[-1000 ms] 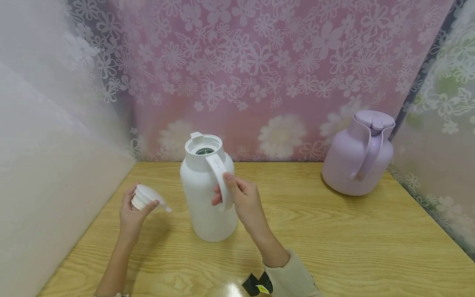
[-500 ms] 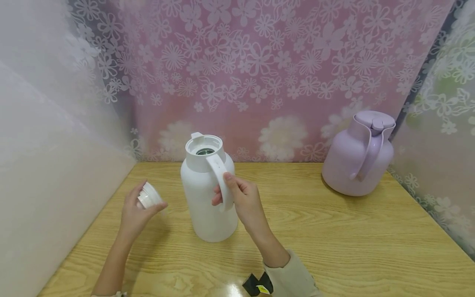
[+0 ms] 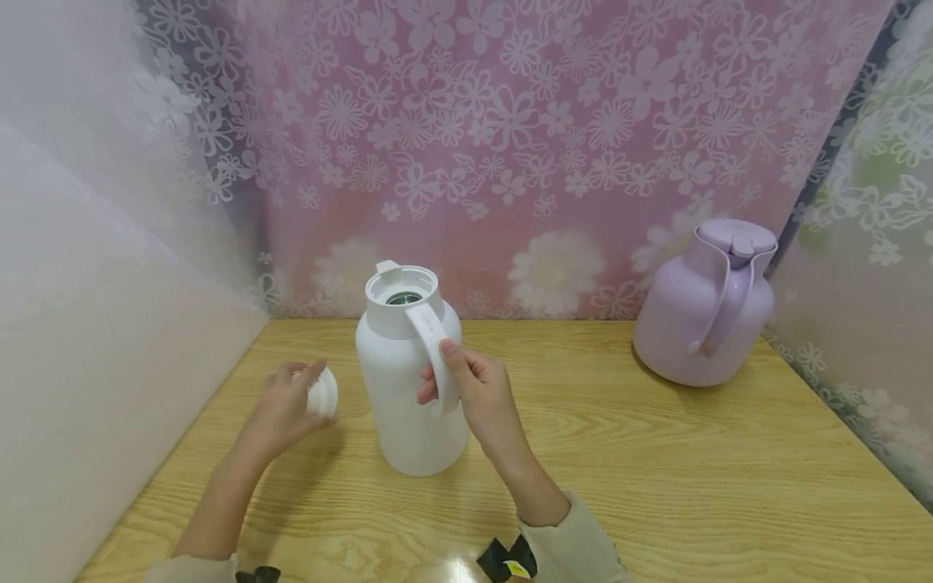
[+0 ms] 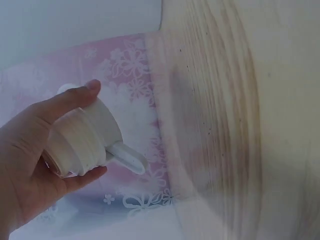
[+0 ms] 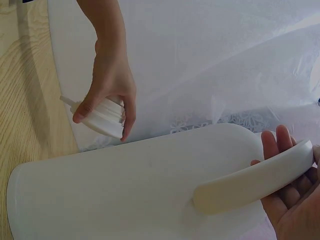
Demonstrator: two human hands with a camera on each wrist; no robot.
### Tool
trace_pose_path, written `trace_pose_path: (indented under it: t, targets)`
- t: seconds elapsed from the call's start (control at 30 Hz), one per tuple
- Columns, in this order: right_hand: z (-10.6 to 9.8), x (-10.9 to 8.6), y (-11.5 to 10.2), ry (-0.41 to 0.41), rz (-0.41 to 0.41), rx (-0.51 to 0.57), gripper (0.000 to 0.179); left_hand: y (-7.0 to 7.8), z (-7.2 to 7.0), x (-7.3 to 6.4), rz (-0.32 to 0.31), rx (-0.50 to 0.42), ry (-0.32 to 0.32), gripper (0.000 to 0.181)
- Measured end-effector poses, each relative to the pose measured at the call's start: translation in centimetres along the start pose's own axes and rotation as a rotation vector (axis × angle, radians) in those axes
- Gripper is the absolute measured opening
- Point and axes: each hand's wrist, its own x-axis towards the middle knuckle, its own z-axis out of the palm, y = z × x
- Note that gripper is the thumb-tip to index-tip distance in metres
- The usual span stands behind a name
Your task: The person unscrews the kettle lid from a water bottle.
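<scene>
A white thermos jug (image 3: pixel 411 389) stands upright on the wooden table, its round mouth uncovered and a spout lip at the far side. My right hand (image 3: pixel 477 389) grips the jug's handle (image 5: pixel 250 185), fingers curled round it. To the left of the jug, my left hand (image 3: pixel 287 405) holds a white jug lid (image 4: pixel 87 135) above the table. Thumb and fingers pinch the lid at its sides. In the left wrist view, the lid's stepped plug and a small tab (image 4: pixel 129 157) show. The palm hides part of the lid in the head view.
A lilac thermos jug (image 3: pixel 703 316) with its lid on stands at the back right of the table (image 3: pixel 619 470). A pink flowered sheet (image 3: pixel 466 162) hangs behind, with pale sheets at both sides. Black straps (image 3: pixel 506 559) show near the sleeves at the front.
My left hand has turned over with the lid and shifted right, nearer the white jug. The right hand keeps its grip on the handle, and the jug stays in place.
</scene>
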Motion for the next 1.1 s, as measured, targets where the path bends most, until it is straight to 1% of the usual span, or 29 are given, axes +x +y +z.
trace_pose_path:
  t: [0.13,0.23,0.43,0.53,0.7,0.77,0.93,1.1]
  targets:
    - [0.1,-0.1,0.0,0.003,0.002,0.005,0.036,-0.1,0.3,0.2,0.097,0.109,-0.058,0.081]
    - [0.3,-0.2,-0.1,0.010,0.008,0.009,0.036,0.0,0.3,0.3,0.175,0.180,-0.087,0.078]
    - [0.7,-0.3,-0.3,0.022,0.022,0.003,0.036,-0.1,0.5,0.7,0.254,0.284,-0.199,0.080]
    - [0.9,-0.4,-0.3,0.028,0.017,-0.001,0.036,-0.2,0.6,0.8,0.301,0.346,-0.243,0.080]
    - [0.7,0.0,1.2,0.026,0.014,0.020,0.037,-0.3,0.9,1.0,0.381,0.394,-0.285,0.076]
    - [0.6,0.2,2.0,0.024,0.014,0.025,0.038,-0.3,1.0,1.1,0.391,0.410,-0.305,0.076]
    - [0.7,0.1,2.4,0.025,-0.009,0.023,0.044,-0.3,1.4,1.3,0.403,0.446,-0.350,0.075]
    - [0.7,0.1,2.4,0.023,-0.011,0.031,0.045,-0.5,1.7,1.3,0.442,0.467,-0.348,0.070]
